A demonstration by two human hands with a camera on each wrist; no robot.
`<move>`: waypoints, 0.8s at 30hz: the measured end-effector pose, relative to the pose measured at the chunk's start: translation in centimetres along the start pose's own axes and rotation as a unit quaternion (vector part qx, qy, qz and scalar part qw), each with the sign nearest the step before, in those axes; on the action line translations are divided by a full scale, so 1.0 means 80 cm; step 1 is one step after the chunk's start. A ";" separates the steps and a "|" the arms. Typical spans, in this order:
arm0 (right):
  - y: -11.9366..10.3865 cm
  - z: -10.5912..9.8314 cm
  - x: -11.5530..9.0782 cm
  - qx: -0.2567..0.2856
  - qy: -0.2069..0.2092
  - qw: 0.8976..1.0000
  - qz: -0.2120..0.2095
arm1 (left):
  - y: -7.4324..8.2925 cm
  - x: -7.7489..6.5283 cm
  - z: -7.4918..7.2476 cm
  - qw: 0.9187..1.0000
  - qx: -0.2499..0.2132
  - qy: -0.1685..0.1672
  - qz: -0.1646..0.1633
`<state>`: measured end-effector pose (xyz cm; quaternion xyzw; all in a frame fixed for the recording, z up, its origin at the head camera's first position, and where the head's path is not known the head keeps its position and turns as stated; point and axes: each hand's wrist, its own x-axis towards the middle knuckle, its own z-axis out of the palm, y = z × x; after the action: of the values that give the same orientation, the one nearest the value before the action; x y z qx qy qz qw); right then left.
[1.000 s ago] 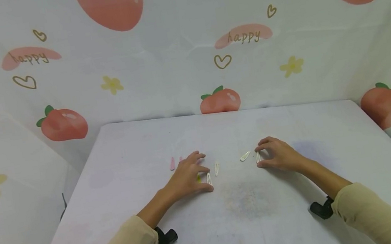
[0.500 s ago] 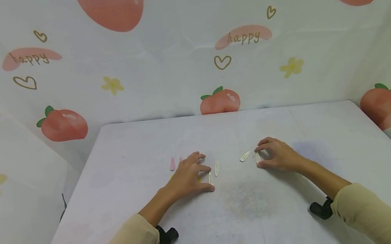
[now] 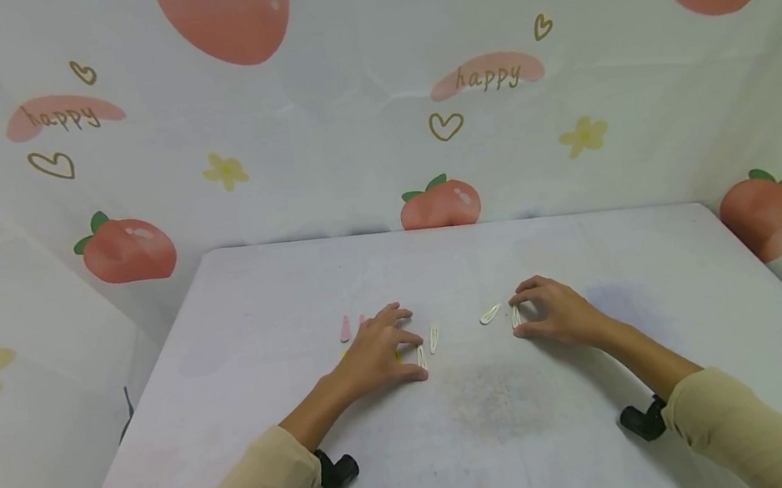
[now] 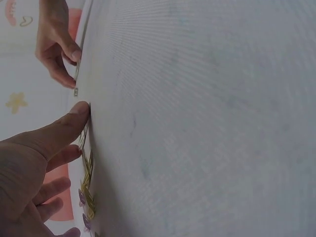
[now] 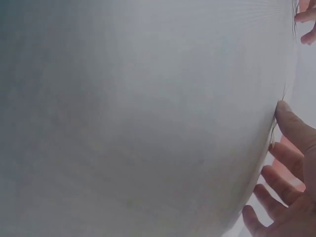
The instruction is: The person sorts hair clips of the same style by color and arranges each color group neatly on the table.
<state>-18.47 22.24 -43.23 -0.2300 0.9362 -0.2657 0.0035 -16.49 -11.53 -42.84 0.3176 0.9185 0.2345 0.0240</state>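
Observation:
My left hand [image 3: 377,353] pinches a white snap hair clip [image 3: 420,357] by its ends between thumb and index finger, low over the table. Just right of it lies another white hair clip [image 3: 435,339]. My right hand [image 3: 556,309] holds a white hair clip [image 3: 515,315] the same way, thumb at the near end. A tilted white hair clip [image 3: 490,313] lies left of that hand. Beyond the left hand are pink hair clips [image 3: 345,328]. Yellow hair clips [image 3: 398,356] are mostly hidden behind it. In the left wrist view the thumb [image 4: 79,108] touches the clip's end.
The white table [image 3: 516,470] has grey smudges in the middle and a bluish stain at the right. A cloth backdrop [image 3: 327,119] printed with peaches stands behind and at the sides. Black wrist cameras [image 3: 337,471] sit at both cuffs.
My left hand has shifted very slightly right with its white hair clip, closer to the loose white one. The right hand keeps its place and its hold.

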 end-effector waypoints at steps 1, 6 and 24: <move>0.000 0.000 0.000 0.000 -0.001 1.000 0.000 | 0.000 0.000 0.000 1.000 -0.001 0.000 0.000; -0.002 -0.002 0.000 0.004 -0.004 1.000 -0.004 | 0.000 0.001 0.001 1.000 -0.001 0.000 -0.002; -0.066 0.022 0.011 0.030 -0.021 0.996 -0.079 | 0.003 0.002 -0.001 1.000 0.010 -0.002 -0.010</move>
<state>-16.77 17.03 -42.04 -0.3082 0.9065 -0.2884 0.0097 -16.50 -11.33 -42.62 0.3089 0.9240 0.2241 0.0253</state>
